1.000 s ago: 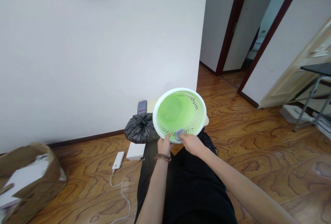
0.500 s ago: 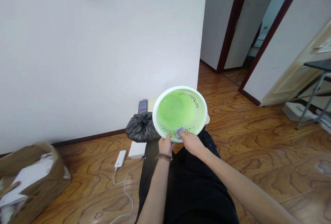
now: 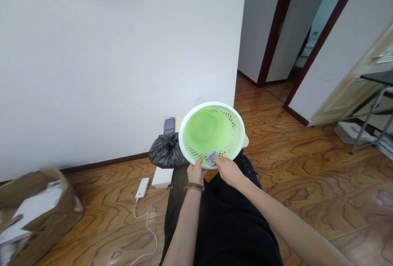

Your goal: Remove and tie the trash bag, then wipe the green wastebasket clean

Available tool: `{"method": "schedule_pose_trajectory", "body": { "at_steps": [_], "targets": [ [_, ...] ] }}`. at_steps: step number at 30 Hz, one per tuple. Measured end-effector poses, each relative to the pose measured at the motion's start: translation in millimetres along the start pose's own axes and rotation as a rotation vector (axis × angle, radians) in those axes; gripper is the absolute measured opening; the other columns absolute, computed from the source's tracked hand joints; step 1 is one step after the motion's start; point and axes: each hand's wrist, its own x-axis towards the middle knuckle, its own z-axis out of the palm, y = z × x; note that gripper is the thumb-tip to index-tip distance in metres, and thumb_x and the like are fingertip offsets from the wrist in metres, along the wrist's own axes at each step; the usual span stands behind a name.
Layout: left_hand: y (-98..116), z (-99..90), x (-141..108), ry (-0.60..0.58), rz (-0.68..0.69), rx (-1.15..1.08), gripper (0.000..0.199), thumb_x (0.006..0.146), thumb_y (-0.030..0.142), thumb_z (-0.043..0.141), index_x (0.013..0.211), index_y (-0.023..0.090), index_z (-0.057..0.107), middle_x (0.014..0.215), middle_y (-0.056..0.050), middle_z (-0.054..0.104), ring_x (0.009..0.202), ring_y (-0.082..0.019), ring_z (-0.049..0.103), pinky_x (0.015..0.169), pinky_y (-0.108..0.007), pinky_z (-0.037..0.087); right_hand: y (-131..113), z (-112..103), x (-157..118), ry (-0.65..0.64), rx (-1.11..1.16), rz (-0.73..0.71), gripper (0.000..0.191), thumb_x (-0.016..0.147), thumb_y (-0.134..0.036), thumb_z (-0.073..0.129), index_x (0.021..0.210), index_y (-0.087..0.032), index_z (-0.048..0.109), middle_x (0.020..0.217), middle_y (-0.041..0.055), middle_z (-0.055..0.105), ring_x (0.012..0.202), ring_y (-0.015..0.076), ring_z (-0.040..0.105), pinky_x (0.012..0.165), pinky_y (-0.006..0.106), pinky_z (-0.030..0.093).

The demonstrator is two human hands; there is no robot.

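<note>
A green and white basket (image 3: 211,133) with a perforated side is tilted toward me above my lap. My left hand (image 3: 195,172) grips its near rim, thumb over the edge, and wears a braided bracelet on the wrist. Just to the right, my right hand (image 3: 227,170) is closed on a small greyish-purple cloth (image 3: 211,157), which lies against the inside of the basket near the rim. Left of the basket is a tied black plastic bag (image 3: 166,151).
A phone (image 3: 169,125) is behind the bag. On the wooden floor are a white box (image 3: 161,178), a white power strip (image 3: 143,188) with a cable, and an open cardboard box (image 3: 58,221) at left. A folding table (image 3: 379,78) stands at right.
The basket has shifted very slightly left along with my hands. Both hands keep their hold, and the cloth stays near the rim.
</note>
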Motion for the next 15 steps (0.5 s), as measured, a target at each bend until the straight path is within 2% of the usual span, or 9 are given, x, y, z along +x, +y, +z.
{"method": "schedule_pose_trajectory", "body": {
  "at_steps": [4, 7, 12, 15],
  "targets": [
    [3, -3.5, 2, 0.020, -0.007, 0.001, 0.025, 0.072, 0.010, 0.061, 0.096, 0.009, 0.060, 0.090, -0.014, 0.067, 0.082, -0.023, 0.066, 0.074, -0.042, 0.054, 20, -14, -2, 0.016, -0.138, 0.041, 0.032, 0.087, -0.008, 0.032, 0.108, -0.013, 0.056, 0.113, 0.0140, 0.061, 0.119, 0.0192, 0.045, 0.104, 0.033, 0.025],
    [2, 0.3, 1, 0.025, -0.006, -0.019, 0.025, 0.072, 0.010, 0.061, 0.097, 0.010, 0.059, 0.095, -0.014, 0.066, 0.083, -0.023, 0.066, 0.075, -0.042, 0.054, 28, -18, -1, 0.048, -0.174, 0.101, 0.033, 0.087, -0.007, 0.031, 0.106, -0.013, 0.057, 0.112, 0.0148, 0.062, 0.122, 0.0204, 0.043, 0.106, 0.035, 0.023],
    [-1, 5.3, -4, -0.024, 0.020, -0.063, 0.023, 0.073, 0.010, 0.060, 0.096, 0.009, 0.060, 0.093, -0.013, 0.066, 0.078, -0.021, 0.066, 0.074, -0.041, 0.054, 1, 5, 1, 0.084, -0.033, 0.008, 0.032, 0.086, -0.009, 0.034, 0.112, -0.012, 0.053, 0.116, 0.0127, 0.059, 0.120, 0.0175, 0.044, 0.103, 0.031, 0.028],
    [-1, 2.0, -5, -0.018, 0.013, -0.048, 0.023, 0.072, 0.011, 0.061, 0.095, 0.009, 0.060, 0.093, -0.014, 0.066, 0.077, -0.021, 0.066, 0.073, -0.041, 0.054, -8, 8, 0, 0.090, -0.034, -0.080, 0.030, 0.087, -0.009, 0.034, 0.109, -0.012, 0.054, 0.114, 0.0123, 0.059, 0.117, 0.0174, 0.045, 0.103, 0.031, 0.027]
  ]
}}
